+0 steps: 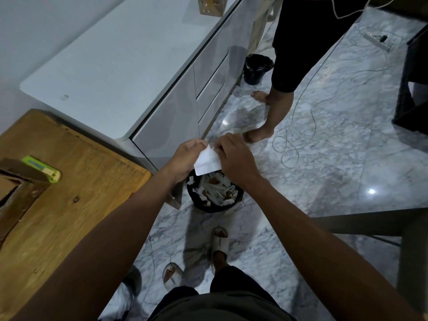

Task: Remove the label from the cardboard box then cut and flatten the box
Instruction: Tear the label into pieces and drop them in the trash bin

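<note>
1. Marble floor (324, 158) fills most of the view, with a wooden surface (76, 193) at the left and a long white cabinet (120, 72) behind it.
2. Both hands meet over a black bin (238, 200) on the floor. The left hand (185, 158) and the right hand (236, 158) each pinch the top edge of a white label (207, 162), fingers curled on it from either side; the grip looks set to tear or crumple the sheet.
3. That label hangs free of any box, directly above the bin, which already holds white paper scraps. So the peeling step reads as done, and disposal is in hand.
4. Cardboard box (14, 181) sits at the far left edge of the wooden surface, only partly in view and apparently still standing with an open flap; whether any label remains on it cannot be told.
5. Beside the box lies a green cutter (42, 169), untouched by either hand.
6. Left to do, by my reading: drop the label, take up the cutter, slit the box and press it flat.
7. A second person's bare legs (273, 107) stand near the cabinet.
</note>
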